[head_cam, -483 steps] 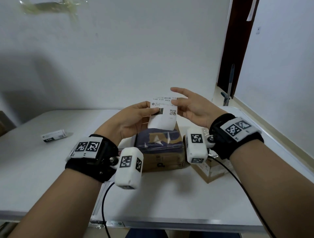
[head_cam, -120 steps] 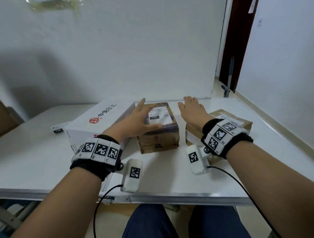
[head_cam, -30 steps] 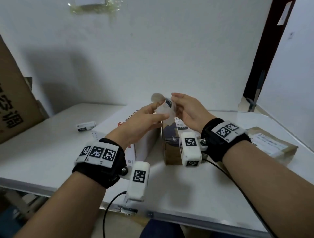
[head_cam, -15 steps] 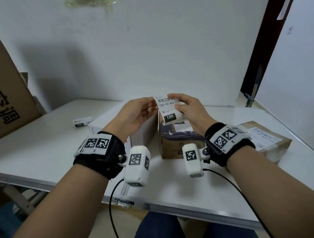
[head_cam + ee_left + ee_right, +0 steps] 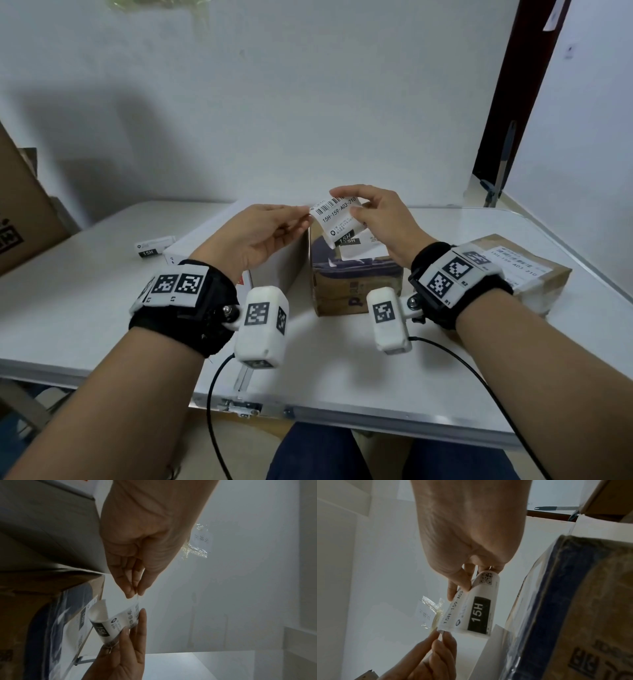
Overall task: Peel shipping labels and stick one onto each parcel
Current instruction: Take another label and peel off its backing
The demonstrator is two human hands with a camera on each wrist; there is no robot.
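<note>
A curled white shipping label (image 5: 337, 219) marked 15H hangs in the air between both hands, above the middle brown parcel (image 5: 356, 284). My left hand (image 5: 306, 216) pinches its left corner with thumb and forefinger (image 5: 135, 595). My right hand (image 5: 346, 204) grips its right side, thumb on the printed face (image 5: 457, 586). The label (image 5: 477, 608) bends over at its lower end. The middle parcel carries a label (image 5: 364, 251) on top, and so does the brown parcel (image 5: 534, 274) at the right. A white box (image 5: 205, 243) lies to the left, its top hidden by my left hand.
A spare label strip (image 5: 152, 245) lies on the white table (image 5: 85, 291) at the far left. A large cardboard box (image 5: 20, 212) stands off the table's left end. The wall is close behind, with a dark door frame (image 5: 507, 102) at the right.
A second ago the label was curled and edge-on; now its printed face is turned toward me. In the last half second both hands stayed almost still, holding the label.
</note>
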